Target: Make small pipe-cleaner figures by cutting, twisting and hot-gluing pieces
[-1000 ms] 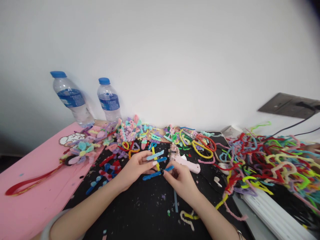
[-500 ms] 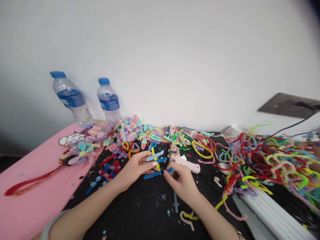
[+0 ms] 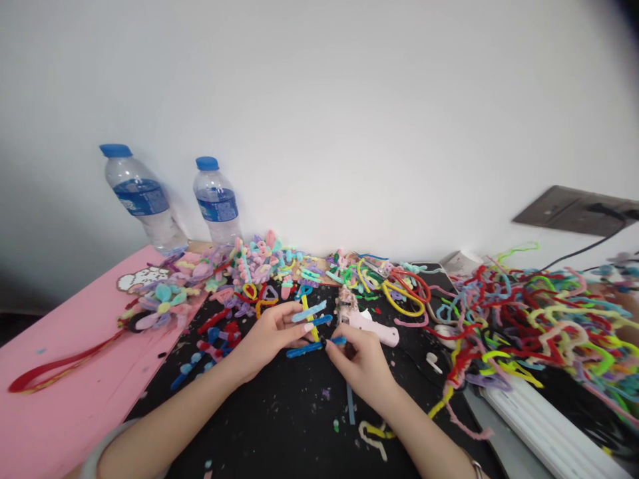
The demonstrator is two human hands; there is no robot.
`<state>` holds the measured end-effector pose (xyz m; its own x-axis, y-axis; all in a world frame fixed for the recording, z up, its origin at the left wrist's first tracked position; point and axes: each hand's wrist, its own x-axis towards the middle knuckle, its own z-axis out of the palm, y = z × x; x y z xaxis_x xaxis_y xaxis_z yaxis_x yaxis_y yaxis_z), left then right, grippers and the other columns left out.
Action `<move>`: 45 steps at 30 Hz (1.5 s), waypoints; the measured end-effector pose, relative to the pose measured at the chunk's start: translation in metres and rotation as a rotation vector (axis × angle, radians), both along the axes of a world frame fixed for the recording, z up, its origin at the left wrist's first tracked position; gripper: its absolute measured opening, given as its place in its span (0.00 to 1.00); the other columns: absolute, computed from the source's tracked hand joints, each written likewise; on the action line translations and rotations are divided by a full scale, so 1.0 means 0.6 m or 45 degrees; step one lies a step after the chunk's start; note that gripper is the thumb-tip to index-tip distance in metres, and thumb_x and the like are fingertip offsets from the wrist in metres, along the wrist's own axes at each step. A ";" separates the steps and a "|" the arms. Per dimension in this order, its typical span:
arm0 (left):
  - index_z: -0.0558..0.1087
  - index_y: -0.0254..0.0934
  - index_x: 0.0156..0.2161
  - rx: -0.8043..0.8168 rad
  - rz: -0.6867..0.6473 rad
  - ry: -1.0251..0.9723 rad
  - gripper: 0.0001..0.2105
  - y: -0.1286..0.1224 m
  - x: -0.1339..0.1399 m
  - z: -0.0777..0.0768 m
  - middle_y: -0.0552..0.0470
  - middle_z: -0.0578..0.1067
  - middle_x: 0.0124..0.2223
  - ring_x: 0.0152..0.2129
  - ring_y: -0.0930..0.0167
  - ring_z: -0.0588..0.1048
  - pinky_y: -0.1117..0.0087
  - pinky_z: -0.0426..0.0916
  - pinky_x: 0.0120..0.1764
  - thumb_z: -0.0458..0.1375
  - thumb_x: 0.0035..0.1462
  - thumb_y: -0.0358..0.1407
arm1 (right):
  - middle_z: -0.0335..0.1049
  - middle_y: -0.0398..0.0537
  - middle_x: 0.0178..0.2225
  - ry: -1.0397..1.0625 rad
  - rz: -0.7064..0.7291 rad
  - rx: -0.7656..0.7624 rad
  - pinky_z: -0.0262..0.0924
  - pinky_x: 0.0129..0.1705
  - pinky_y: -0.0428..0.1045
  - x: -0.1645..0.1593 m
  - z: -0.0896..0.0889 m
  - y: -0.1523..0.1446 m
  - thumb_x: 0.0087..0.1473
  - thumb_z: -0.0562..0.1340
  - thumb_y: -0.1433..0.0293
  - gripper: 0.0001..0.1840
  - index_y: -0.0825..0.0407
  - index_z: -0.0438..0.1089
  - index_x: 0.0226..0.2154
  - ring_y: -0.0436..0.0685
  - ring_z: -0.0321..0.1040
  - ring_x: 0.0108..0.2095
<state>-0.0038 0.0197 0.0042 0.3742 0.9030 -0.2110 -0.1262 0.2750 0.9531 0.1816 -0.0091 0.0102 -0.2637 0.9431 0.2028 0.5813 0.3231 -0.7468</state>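
Between my two hands is a small pipe-cleaner piece: a yellow pipe cleaner [image 3: 305, 305] crossed by a light blue strip [image 3: 309, 311] and darker blue strips. My left hand [image 3: 273, 336] is closed on it from the left, thumb and fingers pinching the middle. With thumb and index finger together, my right hand [image 3: 360, 356] pinches the lowest blue pipe cleaner [image 3: 304, 350] near its right end. Just behind my right hand lies a pale pink glue gun [image 3: 372, 326], its nozzle end crusted. The fingertips partly hide where the strips join.
Finished pipe-cleaner flowers and shapes [image 3: 262, 261] pile along the wall. At right is a tangled heap of pipe cleaners [image 3: 539, 319] beside a white power strip [image 3: 544, 426]. Two water bottles [image 3: 217, 206] stand at back left. A red strap [image 3: 60, 364] lies on the pink sheet [image 3: 44, 426].
Almost nothing differs. Both hands keep their hold on the pipe-cleaner piece, and the view has shifted very slightly.
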 end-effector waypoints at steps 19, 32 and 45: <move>0.70 0.35 0.40 0.063 0.047 0.060 0.15 -0.009 0.003 0.013 0.51 0.76 0.35 0.33 0.68 0.75 0.70 0.70 0.36 0.63 0.47 0.39 | 0.56 0.36 0.16 -0.045 -0.022 0.112 0.48 0.23 0.43 0.000 -0.004 -0.005 0.51 0.57 0.68 0.06 0.52 0.64 0.26 0.48 0.56 0.18; 0.69 0.34 0.42 0.135 0.107 0.086 0.18 -0.019 0.004 0.012 0.47 0.76 0.37 0.34 0.66 0.75 0.69 0.71 0.38 0.64 0.47 0.39 | 0.56 0.36 0.16 -0.086 0.017 0.226 0.48 0.24 0.42 -0.002 -0.005 -0.013 0.52 0.56 0.70 0.08 0.52 0.64 0.24 0.47 0.56 0.18; 0.70 0.34 0.42 0.093 0.124 0.048 0.19 -0.017 0.006 0.007 0.46 0.77 0.40 0.34 0.65 0.77 0.63 0.70 0.43 0.66 0.44 0.38 | 0.55 0.36 0.15 -0.074 -0.002 0.311 0.44 0.23 0.42 -0.002 -0.019 -0.008 0.53 0.56 0.70 0.10 0.52 0.60 0.22 0.46 0.54 0.17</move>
<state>0.0000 0.0093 0.0084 0.2773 0.9481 -0.1557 -0.1128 0.1930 0.9747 0.1804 -0.0141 -0.0013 -0.2805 0.8683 0.4092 0.6216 0.4892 -0.6118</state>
